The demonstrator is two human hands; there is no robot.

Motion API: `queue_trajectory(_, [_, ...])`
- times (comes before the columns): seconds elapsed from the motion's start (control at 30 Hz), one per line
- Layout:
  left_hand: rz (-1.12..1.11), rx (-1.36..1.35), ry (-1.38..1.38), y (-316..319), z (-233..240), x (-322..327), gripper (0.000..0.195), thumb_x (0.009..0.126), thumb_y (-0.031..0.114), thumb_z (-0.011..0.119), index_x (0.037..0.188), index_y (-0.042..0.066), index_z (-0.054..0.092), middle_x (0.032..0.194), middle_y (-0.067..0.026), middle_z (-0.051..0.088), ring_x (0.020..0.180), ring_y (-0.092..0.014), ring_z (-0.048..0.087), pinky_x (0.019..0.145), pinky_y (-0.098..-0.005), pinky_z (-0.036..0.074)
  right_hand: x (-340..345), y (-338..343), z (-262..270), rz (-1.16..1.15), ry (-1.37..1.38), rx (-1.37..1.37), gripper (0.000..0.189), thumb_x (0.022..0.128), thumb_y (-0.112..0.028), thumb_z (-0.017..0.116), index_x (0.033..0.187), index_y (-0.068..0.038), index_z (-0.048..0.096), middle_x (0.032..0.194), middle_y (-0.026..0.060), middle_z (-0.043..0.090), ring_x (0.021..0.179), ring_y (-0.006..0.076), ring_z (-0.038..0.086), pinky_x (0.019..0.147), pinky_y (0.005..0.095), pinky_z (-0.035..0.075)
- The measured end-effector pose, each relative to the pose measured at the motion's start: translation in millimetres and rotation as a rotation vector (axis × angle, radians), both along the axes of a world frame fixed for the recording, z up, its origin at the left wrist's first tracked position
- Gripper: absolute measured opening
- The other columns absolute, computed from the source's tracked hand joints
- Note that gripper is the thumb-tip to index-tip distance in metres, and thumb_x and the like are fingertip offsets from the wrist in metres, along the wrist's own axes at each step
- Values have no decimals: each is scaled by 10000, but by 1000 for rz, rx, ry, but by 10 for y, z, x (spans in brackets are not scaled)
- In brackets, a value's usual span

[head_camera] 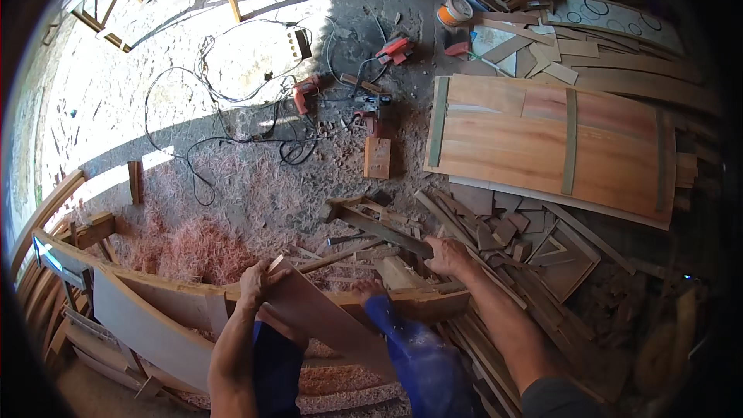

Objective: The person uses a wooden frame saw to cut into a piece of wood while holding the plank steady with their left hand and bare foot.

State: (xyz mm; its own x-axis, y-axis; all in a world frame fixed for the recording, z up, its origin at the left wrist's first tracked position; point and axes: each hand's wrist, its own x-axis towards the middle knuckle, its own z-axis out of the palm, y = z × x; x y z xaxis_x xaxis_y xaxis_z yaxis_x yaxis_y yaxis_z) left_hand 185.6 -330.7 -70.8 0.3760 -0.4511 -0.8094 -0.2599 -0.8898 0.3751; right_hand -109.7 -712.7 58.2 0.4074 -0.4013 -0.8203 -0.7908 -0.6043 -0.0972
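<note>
My left hand (258,284) grips the near left edge of a flat wooden board (331,319), which slants down to the right across my blue-trousered legs. My right hand (447,256) is closed around the near end of a dark wooden bar (383,232), part of a small wooden frame that reaches up and left. A bare foot (368,288) shows between the hands, close to the board's right side. Beneath the board runs a long, thick wooden beam (412,306). A blue-tipped tool (348,238) lies left of the bar, its kind unclear.
Pink wood shavings (203,249) cover the floor ahead. A red power drill (305,94), a red power tool (396,50) and tangled cables (215,90) lie beyond. Wood offcuts (516,226) and a large wooden panel (499,133) are on the right; a curved board (145,325) stands left.
</note>
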Motion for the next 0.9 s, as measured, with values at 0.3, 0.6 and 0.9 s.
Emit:
queue_trajectory(0.3, [-264,-286,-516,-1519,2000,1919,483,763,468,821,758,5,685,712,-188,690,681,-340,709,628,-436,532,-494,-404,17,-54,73,51,622,742,-275,668,1358,-199,629,1152,176,727,1083,356,692,918,460,557])
queue_trajectory(0.6, [-133,-692,-895,-1689,4286,1752,312,714,145,819,777,19,541,649,-80,562,631,-124,548,576,-354,463,-972,-498,-109,-34,-78,122,664,713,-304,753,1362,-220,638,1118,167,740,1057,348,703,915,438,546])
queue_trajectory(0.9, [-700,-835,-1237,-2256,3475,266,514,556,351,958,832,85,616,803,-74,592,777,-293,628,709,-422,520,-1620,138,-307,-61,-298,429,865,799,-502,808,1524,-187,457,1341,190,633,1218,352,621,1030,461,475])
